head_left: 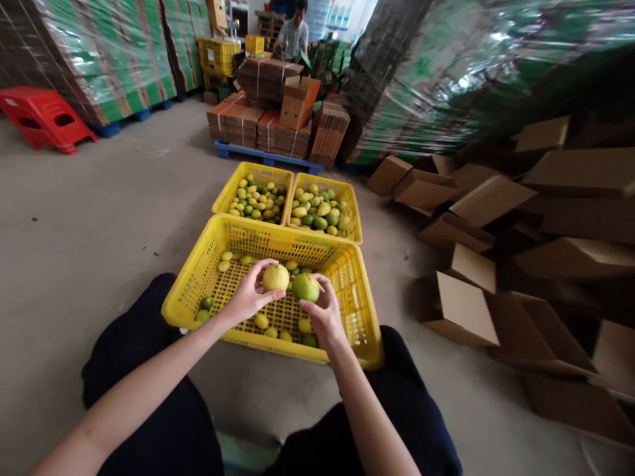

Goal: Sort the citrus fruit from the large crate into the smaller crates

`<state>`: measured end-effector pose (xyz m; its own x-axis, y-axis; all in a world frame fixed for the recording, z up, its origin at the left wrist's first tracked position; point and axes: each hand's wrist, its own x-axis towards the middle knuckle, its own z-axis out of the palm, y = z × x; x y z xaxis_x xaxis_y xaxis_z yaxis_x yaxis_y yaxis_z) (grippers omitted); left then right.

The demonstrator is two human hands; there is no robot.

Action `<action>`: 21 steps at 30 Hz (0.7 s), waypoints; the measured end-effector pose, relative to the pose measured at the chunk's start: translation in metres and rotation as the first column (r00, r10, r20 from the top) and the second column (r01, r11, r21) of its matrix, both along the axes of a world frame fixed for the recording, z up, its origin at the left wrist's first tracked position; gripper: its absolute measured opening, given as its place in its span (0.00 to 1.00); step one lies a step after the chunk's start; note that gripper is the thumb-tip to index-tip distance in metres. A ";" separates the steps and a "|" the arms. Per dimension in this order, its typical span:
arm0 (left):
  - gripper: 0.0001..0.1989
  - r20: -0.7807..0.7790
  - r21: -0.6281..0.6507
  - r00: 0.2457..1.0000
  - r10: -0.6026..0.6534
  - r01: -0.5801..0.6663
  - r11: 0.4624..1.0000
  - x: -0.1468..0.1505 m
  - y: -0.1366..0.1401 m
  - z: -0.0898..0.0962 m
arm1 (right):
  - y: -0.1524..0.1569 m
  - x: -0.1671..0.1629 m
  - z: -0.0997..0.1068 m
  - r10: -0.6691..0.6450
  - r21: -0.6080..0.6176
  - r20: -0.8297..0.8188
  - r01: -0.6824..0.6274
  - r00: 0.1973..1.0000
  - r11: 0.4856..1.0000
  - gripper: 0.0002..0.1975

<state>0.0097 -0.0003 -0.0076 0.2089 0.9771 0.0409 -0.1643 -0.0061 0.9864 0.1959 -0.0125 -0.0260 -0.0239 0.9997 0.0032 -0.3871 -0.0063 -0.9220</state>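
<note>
My left hand [251, 294] is closed around a pale yellow, round citrus fruit [276, 277], with thumb and fingers at its sides. Close to its right, my right hand [325, 311] grips a green citrus fruit [305, 287] that has a yellowish patch. Both fruits are held up side by side over a large yellow plastic crate [342, 254] with slotted walls. On the crate's floor lie several yellow fruits [261, 321] and green fruits [206, 303], scattered; my hands hide some of them.
Beyond the large crate stand two smaller yellow crates, left [223, 198] and right [356, 218], full of mixed fruit. Open cardboard boxes [466, 307] pile up on the right. Flattened cartons [243, 122] sit on a blue pallet [270, 158], with a person [295, 38] behind. A red stool [42, 116] is at left.
</note>
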 end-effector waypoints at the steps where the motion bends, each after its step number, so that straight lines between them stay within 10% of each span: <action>1: 0.30 -0.012 0.011 1.000 -0.004 0.004 1.000 0.000 0.000 -0.001 | 0.000 -0.001 0.001 -0.014 0.038 0.024 0.013 1.000 0.999 0.29; 12: 0.28 -0.143 0.182 0.990 0.006 0.020 0.983 -0.001 -0.001 0.002 | -0.007 -0.001 0.000 -0.328 0.473 0.439 0.095 0.836 0.876 0.28; 21: 0.28 -0.065 0.072 0.997 -0.037 0.041 0.997 -0.002 -0.001 0.003 | -0.010 0.000 0.008 -0.400 0.494 0.499 0.127 0.769 0.860 0.24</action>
